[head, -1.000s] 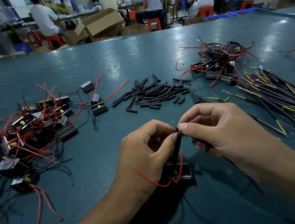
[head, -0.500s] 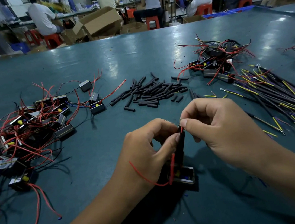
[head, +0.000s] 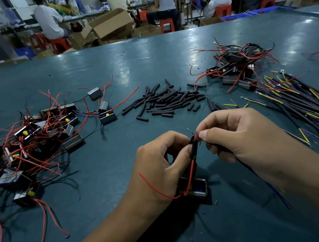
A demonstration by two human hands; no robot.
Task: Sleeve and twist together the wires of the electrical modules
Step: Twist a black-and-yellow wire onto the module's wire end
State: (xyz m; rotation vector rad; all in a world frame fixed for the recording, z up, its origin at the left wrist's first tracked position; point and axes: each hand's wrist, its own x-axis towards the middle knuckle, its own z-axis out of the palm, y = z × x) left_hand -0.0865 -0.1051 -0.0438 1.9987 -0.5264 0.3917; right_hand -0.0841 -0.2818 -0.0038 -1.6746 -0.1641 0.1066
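Note:
A small black electrical module (head: 194, 188) with a red wire (head: 156, 188) lies on the green table under my hands. My left hand (head: 160, 166) pinches a black sleeve (head: 194, 148) that stands on the module's wire. My right hand (head: 242, 137) pinches the bare wire ends at the sleeve's top, and a dark wire (head: 269, 186) trails from under that hand toward me. Thin strands stick out above my fingertips.
Loose black sleeves (head: 164, 100) lie in a pile ahead. Modules with red wires (head: 31, 139) spread at the left, another heap (head: 236, 66) at the right back. Yellow-purple wires (head: 301, 102) fan out at the right. People sit at benches behind the table.
Both hands rose a little with the sleeve and wire ends. The module shifted slightly under my left hand, and the red wire loop swung with it.

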